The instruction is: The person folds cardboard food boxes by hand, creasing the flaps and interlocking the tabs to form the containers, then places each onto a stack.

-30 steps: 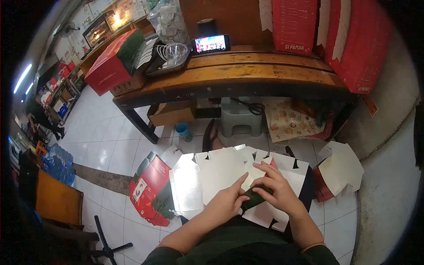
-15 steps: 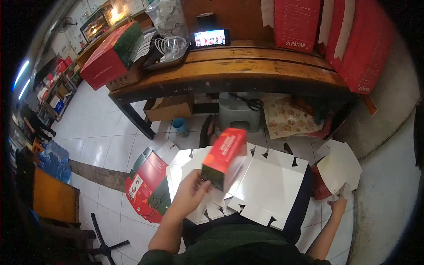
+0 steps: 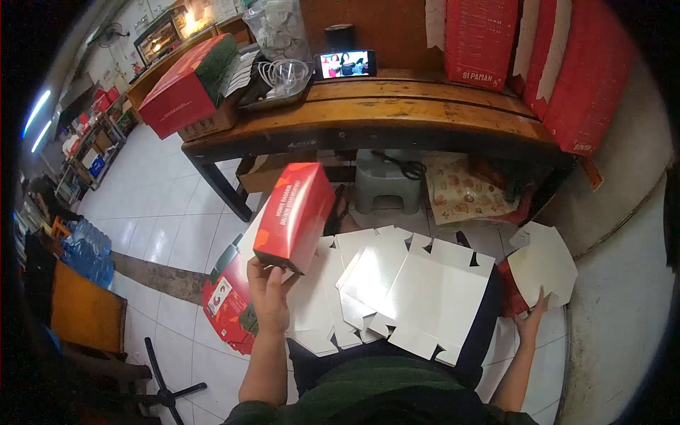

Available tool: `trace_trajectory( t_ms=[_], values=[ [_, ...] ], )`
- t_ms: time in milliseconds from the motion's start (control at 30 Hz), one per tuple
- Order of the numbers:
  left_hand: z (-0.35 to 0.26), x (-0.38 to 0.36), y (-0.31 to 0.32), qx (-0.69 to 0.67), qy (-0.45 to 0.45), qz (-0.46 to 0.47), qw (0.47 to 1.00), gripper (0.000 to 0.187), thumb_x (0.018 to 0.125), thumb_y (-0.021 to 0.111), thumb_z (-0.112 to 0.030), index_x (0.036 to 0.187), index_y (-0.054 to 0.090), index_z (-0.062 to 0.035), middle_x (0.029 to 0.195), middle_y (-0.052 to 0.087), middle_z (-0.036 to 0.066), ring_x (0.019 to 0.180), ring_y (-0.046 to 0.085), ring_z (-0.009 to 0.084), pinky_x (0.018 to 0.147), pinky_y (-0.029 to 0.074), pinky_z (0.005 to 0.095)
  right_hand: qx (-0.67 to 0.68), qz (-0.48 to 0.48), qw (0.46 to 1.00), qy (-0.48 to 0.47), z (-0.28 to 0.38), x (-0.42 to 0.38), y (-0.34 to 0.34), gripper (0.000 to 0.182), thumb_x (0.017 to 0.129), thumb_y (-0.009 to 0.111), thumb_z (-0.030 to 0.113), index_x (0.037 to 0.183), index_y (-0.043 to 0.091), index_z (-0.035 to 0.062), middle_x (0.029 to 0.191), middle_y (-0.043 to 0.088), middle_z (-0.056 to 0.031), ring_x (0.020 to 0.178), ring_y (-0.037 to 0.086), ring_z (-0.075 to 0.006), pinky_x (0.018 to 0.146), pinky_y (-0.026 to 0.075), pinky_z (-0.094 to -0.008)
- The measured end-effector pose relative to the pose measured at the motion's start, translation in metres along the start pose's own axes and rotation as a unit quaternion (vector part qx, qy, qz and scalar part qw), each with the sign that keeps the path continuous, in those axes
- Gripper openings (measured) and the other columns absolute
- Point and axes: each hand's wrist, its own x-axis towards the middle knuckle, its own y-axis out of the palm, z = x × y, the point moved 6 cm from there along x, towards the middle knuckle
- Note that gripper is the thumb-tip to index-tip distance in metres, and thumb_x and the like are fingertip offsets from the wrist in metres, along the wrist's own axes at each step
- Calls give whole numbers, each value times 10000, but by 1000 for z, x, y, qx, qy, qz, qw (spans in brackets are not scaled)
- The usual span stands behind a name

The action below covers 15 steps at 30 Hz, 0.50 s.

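Observation:
My left hand (image 3: 269, 294) grips a red folded carton box (image 3: 297, 216) by its lower end, raised over the left part of my lap. Flat white carton blanks (image 3: 432, 290) with notched edges lie across my lap, overlapping one another. At the right, my right hand (image 3: 530, 322) has its fingers at the near edge of another carton blank (image 3: 544, 265), white face up with a red part beneath. The fingers appear closed on that edge, though their undersides are hidden. Red and green printed blanks (image 3: 227, 304) lie to my left, partly behind the raised box.
A wooden bench (image 3: 397, 110) stands ahead, bearing a lit phone (image 3: 346, 64), a tray (image 3: 273, 95) with a cable, and a red and green carton (image 3: 185, 85). Tall red cartons (image 3: 482, 42) stand at the right. Beneath it is a grey stool (image 3: 386, 188). A wall (image 3: 623, 283) borders the right.
My left hand has lifted the red box up and left, turning it more upright. My right hand has moved up and left onto the edge of the right-hand blank.

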Motion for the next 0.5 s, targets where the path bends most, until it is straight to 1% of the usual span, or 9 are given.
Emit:
trace_trajectory(
  t_ms=[33,100,200,300,333,367,433,467,500],
  values=[
    [-1,0,0,-7,3,-7,1000,357,972,539,-159,1293,418,-60,1187,520,99,1114,561,191,951,558,454,7,19,1000,7,-2,1,3,692,606,871,-9,1163,466,60,1316,465,-163,1148,558,-345,944,540,-473],
    [-4,0,-2,-22,11,-22,999,366,974,535,-173,1302,409,-69,1200,509,96,1107,555,188,947,560,464,-27,24,998,43,-62,1,14,668,595,878,-21,1130,481,28,1269,506,-167,1116,559,-336,908,526,-465],
    [-1,0,-13,-41,30,-47,998,366,993,520,-225,1312,397,-94,1213,496,85,1127,541,191,945,562,480,-68,-8,992,103,-95,1,17,516,647,876,24,1010,510,6,1146,545,-149,1017,553,-279,851,522,-407],
    [-10,2,-22,-102,57,-66,991,378,1014,497,-303,1321,384,-113,1251,495,85,1200,520,210,940,562,498,20,-108,981,158,-57,2,1,375,789,830,91,916,483,32,840,585,-79,829,564,-184,790,517,-323],
    [-12,3,-28,-75,86,-73,991,482,1026,478,-426,1385,378,-122,1331,497,99,1258,514,253,967,544,503,79,-130,983,106,-52,12,-5,381,796,833,105,896,473,32,847,571,-69,818,554,-172,765,505,-308],
    [-14,1,-31,-95,109,-69,987,527,1022,470,-462,1409,371,-118,1364,489,104,1271,512,263,982,534,497,138,-151,977,56,-48,23,-14,391,804,836,120,876,462,33,855,558,-59,807,544,-160,740,494,-293],
    [-22,-4,-35,-132,151,-56,978,618,1016,452,-533,1457,357,-111,1431,473,114,1299,506,283,1012,516,485,84,-164,983,-21,-1,37,-37,398,785,848,114,845,462,43,844,478,-30,778,510,-169,714,477,-290],
    [-24,-3,-36,-135,192,-24,972,720,995,437,-609,1491,344,-95,1487,442,122,1311,509,301,1055,485,459,-28,-154,986,-48,69,43,-53,395,758,857,94,833,471,53,827,412,-12,760,486,-190,712,471,-302],
    [-27,-5,-37,-118,213,-32,969,756,977,454,-631,1495,334,-94,1492,434,131,1333,486,315,1059,484,487,18,-136,990,-44,110,47,-57,399,746,861,87,826,472,53,823,420,-13,762,485,-186,715,465,-298]
  ],
)
